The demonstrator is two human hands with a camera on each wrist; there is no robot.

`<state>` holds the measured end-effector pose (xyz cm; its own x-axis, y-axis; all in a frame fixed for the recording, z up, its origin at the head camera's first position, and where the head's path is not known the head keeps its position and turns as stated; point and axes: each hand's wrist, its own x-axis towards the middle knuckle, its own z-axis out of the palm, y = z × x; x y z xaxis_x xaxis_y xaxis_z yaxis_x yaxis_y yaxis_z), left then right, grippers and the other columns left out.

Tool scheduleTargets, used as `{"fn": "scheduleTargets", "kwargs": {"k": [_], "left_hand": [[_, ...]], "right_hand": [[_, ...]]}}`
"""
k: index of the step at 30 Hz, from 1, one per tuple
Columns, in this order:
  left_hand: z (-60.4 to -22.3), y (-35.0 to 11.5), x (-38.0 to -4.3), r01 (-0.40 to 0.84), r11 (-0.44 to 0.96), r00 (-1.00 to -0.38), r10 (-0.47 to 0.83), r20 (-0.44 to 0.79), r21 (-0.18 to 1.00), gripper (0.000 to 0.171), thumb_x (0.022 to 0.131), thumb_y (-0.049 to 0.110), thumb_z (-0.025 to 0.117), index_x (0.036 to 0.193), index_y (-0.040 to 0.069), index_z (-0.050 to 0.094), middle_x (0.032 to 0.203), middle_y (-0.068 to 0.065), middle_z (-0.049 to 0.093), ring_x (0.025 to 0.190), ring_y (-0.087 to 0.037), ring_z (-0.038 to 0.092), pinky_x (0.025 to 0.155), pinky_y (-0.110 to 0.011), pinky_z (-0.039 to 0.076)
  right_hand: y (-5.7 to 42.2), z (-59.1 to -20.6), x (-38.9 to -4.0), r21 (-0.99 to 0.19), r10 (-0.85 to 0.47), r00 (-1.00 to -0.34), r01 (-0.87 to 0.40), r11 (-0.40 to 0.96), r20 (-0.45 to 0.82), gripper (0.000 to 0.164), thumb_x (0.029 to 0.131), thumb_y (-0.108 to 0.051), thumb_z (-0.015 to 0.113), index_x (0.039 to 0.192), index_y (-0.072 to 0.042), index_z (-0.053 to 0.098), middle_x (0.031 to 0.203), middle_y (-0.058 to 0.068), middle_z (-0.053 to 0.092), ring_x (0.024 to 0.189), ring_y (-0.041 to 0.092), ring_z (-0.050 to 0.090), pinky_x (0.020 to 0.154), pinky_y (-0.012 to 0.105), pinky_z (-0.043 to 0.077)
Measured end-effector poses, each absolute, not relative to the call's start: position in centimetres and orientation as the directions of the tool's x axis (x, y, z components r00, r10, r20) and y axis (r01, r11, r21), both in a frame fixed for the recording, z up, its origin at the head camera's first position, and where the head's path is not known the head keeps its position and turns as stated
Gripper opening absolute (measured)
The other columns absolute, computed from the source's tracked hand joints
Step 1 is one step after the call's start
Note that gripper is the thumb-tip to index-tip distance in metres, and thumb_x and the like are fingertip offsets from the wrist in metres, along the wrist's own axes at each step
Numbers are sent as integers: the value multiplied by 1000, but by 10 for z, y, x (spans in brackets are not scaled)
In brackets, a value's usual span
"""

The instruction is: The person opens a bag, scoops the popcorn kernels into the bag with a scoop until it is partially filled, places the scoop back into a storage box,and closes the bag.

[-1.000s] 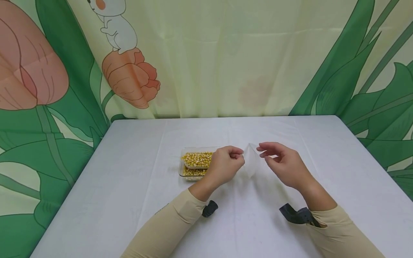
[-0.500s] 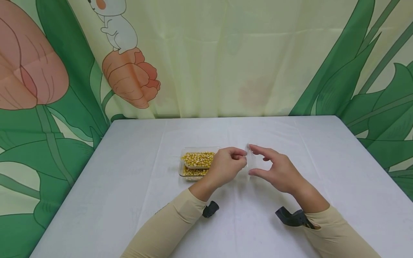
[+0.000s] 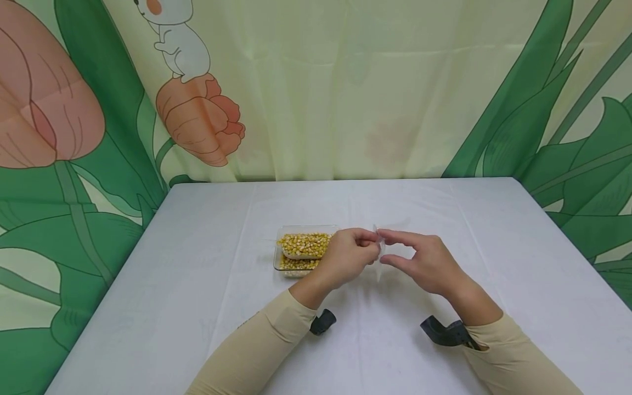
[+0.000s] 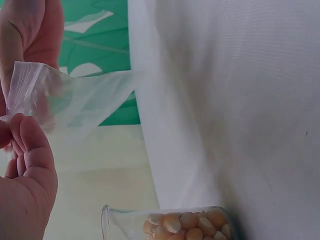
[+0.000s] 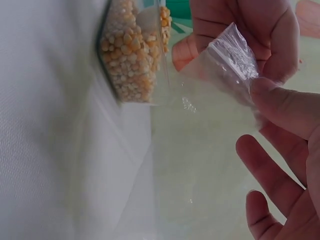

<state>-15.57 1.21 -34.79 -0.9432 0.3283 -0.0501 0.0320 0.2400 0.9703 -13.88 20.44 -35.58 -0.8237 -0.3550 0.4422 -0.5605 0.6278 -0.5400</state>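
A small clear plastic zip bag [image 5: 232, 57] is stretched between the two hands above the table. My left hand [image 3: 348, 255] pinches its edge between thumb and curled fingers, as the left wrist view shows the bag [image 4: 75, 97] hanging out from the fingertips. My right hand [image 3: 427, 260] touches the bag's other side; the thumb [image 5: 282, 105] lies against the crinkled plastic, while in the head view thumb and index finger stand apart. Left of the hands, a clear container [image 3: 283, 267] of yellow corn kernels [image 3: 303, 241] is partly hidden by the left hand.
A white cloth covers the table [image 3: 197, 307]. Inside the clear container, a smaller tub of kernels appears to sit on more kernels. A patterned curtain [image 3: 345, 99] hangs behind the table. Dark wrist-camera mounts [image 3: 446, 332] jut from both sleeves.
My right hand has moved left and spread its thumb and index finger, coming up against the bag by my left hand. The left hand has shifted slightly right. The container has not moved.
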Motion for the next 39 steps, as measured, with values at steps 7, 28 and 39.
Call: {"fn": "scheduleTargets", "kwargs": {"k": [7,28,39], "left_hand": [[-350,13,-155,27,235,-928,368,-63,972,17,93,13,64,104,2,72,80,2,68,73,-10,62,63,-23,50],[-350,10,-159,47,424,-959,272,-78,904,22,89,10,61,106,5,74,82,4,65,69,-11,56,59,-24,46],[-348,11,-159,24,471,-962,251,-108,882,21,87,10,60,102,8,75,80,6,65,68,-10,56,60,-23,45]], "right_hand": [[205,-356,-142,-480,-336,-797,-579,658,502,38,75,-3,86,112,-8,77,103,1,76,94,22,72,73,32,54],[219,-343,-139,-600,-250,-871,-477,642,423,23,88,-9,78,111,-9,78,103,2,75,95,8,68,66,20,48],[218,-343,-137,-646,-262,-877,-475,598,402,19,93,-4,70,113,-4,72,100,3,74,79,7,60,57,22,45]]}}
